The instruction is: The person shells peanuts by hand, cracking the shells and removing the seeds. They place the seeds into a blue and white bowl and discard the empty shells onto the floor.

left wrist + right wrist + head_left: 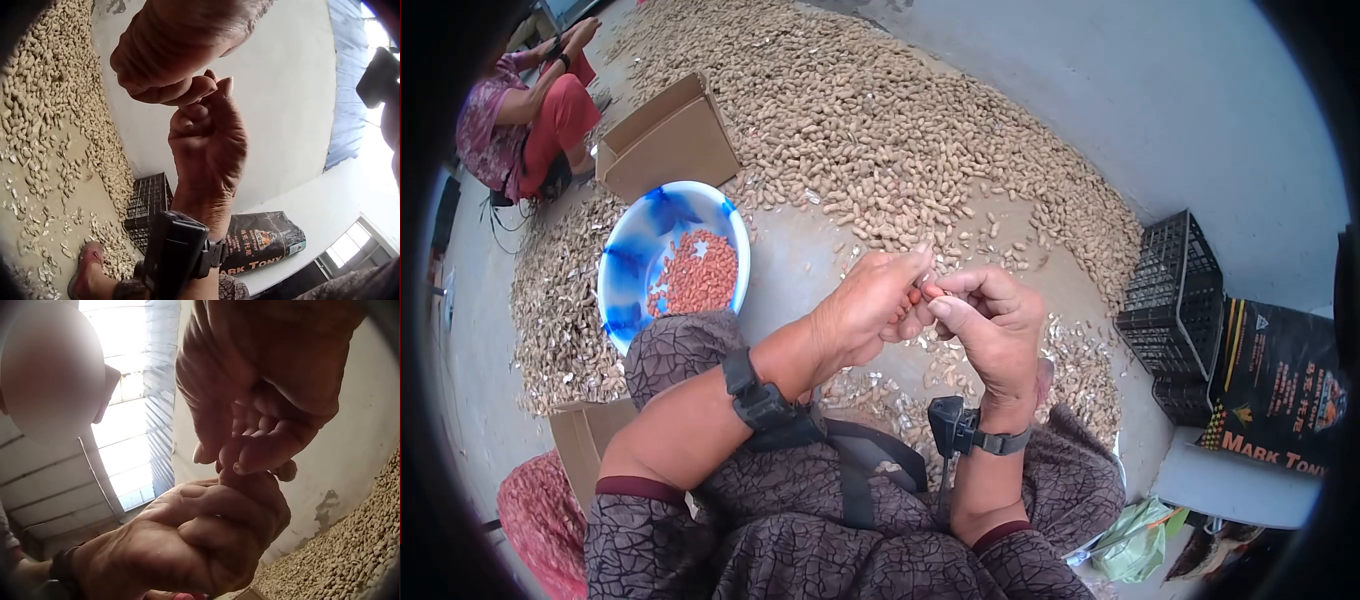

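Both hands meet above the lap in the head view. The left hand [865, 305] has its fingers curled round several red-skinned peanut kernels [915, 296]. Thumb and forefinger of the right hand [995, 325] pinch a reddish kernel [935, 291] right beside them. In the left wrist view the right hand [209, 140] reaches up to the fingertips of the left hand [187, 50]. The right wrist view has the right hand [269, 381] over the curled left hand [194, 531], with a peanut shell [286, 470] poking out between them.
A blue-and-white basin [743, 250] holding red kernels stands at the left, by a cardboard box [670, 140]. Unshelled peanuts [880, 130] cover the floor ahead; empty shells [560, 330] lie left. Black crates [1170, 300] and a printed bag [1275, 390] are right. Another person [525, 120] crouches upper left.
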`<state>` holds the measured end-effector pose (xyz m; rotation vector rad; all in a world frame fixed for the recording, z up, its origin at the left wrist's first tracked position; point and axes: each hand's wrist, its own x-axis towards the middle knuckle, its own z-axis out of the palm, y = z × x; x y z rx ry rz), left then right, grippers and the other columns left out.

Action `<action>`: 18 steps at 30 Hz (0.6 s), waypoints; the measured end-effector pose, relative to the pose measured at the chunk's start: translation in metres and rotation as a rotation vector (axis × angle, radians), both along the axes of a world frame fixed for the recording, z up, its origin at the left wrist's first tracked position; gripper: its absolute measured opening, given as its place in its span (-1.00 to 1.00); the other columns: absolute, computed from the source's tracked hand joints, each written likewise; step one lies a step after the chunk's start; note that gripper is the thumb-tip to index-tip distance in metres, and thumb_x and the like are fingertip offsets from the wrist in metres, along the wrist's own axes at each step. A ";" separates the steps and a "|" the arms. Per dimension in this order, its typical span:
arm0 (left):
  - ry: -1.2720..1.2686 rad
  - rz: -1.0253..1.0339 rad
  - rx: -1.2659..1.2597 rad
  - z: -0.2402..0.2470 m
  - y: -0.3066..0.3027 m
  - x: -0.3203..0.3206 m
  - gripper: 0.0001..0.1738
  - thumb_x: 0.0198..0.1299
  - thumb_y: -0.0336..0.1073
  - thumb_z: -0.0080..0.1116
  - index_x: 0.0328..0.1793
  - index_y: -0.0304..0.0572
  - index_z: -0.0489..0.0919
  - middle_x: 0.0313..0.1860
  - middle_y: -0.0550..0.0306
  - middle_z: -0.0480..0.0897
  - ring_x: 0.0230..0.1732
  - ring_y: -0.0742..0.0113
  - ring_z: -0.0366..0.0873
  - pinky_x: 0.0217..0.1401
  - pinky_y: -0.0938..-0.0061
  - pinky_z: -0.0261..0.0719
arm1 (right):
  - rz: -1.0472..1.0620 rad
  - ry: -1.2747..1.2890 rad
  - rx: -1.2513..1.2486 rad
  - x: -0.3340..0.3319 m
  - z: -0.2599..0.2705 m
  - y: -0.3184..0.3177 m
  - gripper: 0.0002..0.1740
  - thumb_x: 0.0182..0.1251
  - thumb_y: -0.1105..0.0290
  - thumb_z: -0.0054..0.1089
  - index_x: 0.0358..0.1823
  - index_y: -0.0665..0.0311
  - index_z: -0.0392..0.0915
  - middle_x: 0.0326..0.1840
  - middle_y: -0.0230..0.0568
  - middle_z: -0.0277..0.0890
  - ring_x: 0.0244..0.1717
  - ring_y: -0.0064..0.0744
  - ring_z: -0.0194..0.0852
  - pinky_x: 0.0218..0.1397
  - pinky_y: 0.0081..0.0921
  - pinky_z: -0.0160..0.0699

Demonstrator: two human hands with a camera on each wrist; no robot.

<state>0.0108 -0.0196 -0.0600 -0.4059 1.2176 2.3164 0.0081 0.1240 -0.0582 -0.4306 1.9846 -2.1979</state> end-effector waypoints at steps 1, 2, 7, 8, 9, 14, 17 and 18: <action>0.013 -0.014 -0.004 0.001 -0.001 0.001 -0.57 0.27 -0.09 -0.15 -0.46 -0.31 0.45 -0.72 0.26 0.37 -0.80 0.64 0.14 -0.82 0.76 -0.08 | 0.011 -0.009 0.005 0.000 -0.001 -0.001 -0.89 0.05 0.65 0.13 -0.35 0.40 0.51 -0.54 -0.32 0.52 -0.58 -0.74 0.35 -0.56 -0.79 0.31; 0.024 -0.028 -0.008 0.001 -0.002 0.001 -0.56 0.27 -0.07 -0.14 -0.47 -0.32 0.45 -0.72 0.27 0.36 -0.80 0.64 0.13 -0.82 0.76 -0.09 | 0.013 -0.015 0.006 0.000 -0.002 -0.001 -0.89 0.05 0.65 0.13 -0.35 0.40 0.51 -0.54 -0.32 0.52 -0.58 -0.74 0.35 -0.56 -0.79 0.31; 0.056 -0.056 -0.048 -0.005 -0.005 0.001 -0.60 0.25 -0.09 -0.10 -0.44 -0.30 0.45 -0.71 0.28 0.37 -0.79 0.65 0.13 -0.82 0.75 -0.08 | 0.034 -0.008 0.066 -0.002 -0.003 -0.003 -0.89 0.05 0.66 0.10 -0.34 0.43 0.51 -0.54 -0.30 0.52 -0.55 -0.73 0.37 -0.54 -0.78 0.32; 0.068 -0.072 -0.067 -0.007 -0.005 0.001 -0.62 0.25 -0.10 -0.08 -0.42 -0.30 0.45 -0.69 0.28 0.38 -0.78 0.66 0.14 -0.81 0.75 -0.07 | 0.032 -0.013 0.066 -0.002 -0.005 -0.003 -0.89 0.05 0.66 0.10 -0.34 0.43 0.51 -0.54 -0.30 0.52 -0.55 -0.73 0.37 -0.54 -0.78 0.32; 0.063 -0.075 -0.067 -0.007 -0.003 0.001 -0.62 0.25 -0.10 -0.08 -0.42 -0.30 0.45 -0.69 0.28 0.38 -0.78 0.66 0.14 -0.81 0.75 -0.07 | 0.012 0.003 0.064 -0.003 -0.006 -0.002 -0.89 0.06 0.64 0.11 -0.33 0.42 0.51 -0.54 -0.29 0.52 -0.56 -0.70 0.39 -0.54 -0.78 0.35; 0.083 -0.046 -0.217 0.002 0.002 0.002 -0.75 0.24 -0.22 -0.07 -0.36 -0.25 0.47 -0.63 0.30 0.42 -0.70 0.68 0.20 -0.74 0.80 0.03 | -0.033 -0.013 0.125 -0.007 -0.010 0.007 -0.95 0.07 0.59 0.13 -0.40 0.41 0.53 -0.59 -0.32 0.47 -0.58 -0.66 0.39 -0.54 -0.77 0.39; 0.084 -0.034 -0.157 0.001 -0.004 -0.002 -0.78 0.25 -0.28 -0.10 -0.34 -0.25 0.47 -0.62 0.32 0.41 -0.71 0.69 0.17 -0.71 0.83 0.05 | -0.006 -0.116 0.018 -0.017 -0.018 0.036 -0.95 0.08 0.55 0.14 -0.43 0.39 0.54 -0.63 -0.36 0.47 -0.62 -0.70 0.38 -0.58 -0.77 0.36; 0.057 -0.020 -0.146 0.008 -0.004 -0.002 -0.75 0.27 -0.25 -0.13 -0.38 -0.24 0.45 -0.61 0.31 0.40 -0.74 0.69 0.11 -0.74 0.82 0.02 | 0.067 -0.146 0.050 -0.022 -0.024 0.050 -0.91 0.10 0.49 0.14 -0.42 0.37 0.56 -0.66 -0.37 0.45 -0.65 -0.68 0.37 -0.60 -0.75 0.37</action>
